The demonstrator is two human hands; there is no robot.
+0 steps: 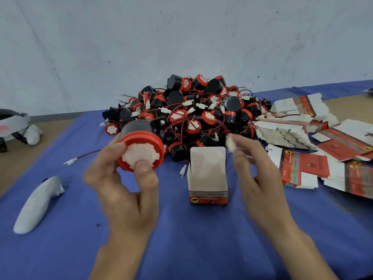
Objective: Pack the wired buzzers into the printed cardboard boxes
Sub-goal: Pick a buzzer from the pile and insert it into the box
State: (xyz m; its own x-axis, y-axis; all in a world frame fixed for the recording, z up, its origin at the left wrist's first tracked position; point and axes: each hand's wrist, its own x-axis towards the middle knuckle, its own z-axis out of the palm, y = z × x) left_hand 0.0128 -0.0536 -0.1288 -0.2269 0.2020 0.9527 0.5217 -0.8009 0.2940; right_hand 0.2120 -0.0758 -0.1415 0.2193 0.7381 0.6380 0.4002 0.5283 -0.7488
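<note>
Buzzer [141, 144] tight in left hand's [125, 195] grip, white connector [230, 143] in right hand's [260, 178] pinch, open box [207, 196] between them.

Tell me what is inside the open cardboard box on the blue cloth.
The open box shows only its bare white inner walls; nothing lies in the visible part. Its front wall hides the bottom.

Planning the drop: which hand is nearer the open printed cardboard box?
Right. The right hand is just right of the open printed cardboard box; the left hand sits farther off left.
</note>
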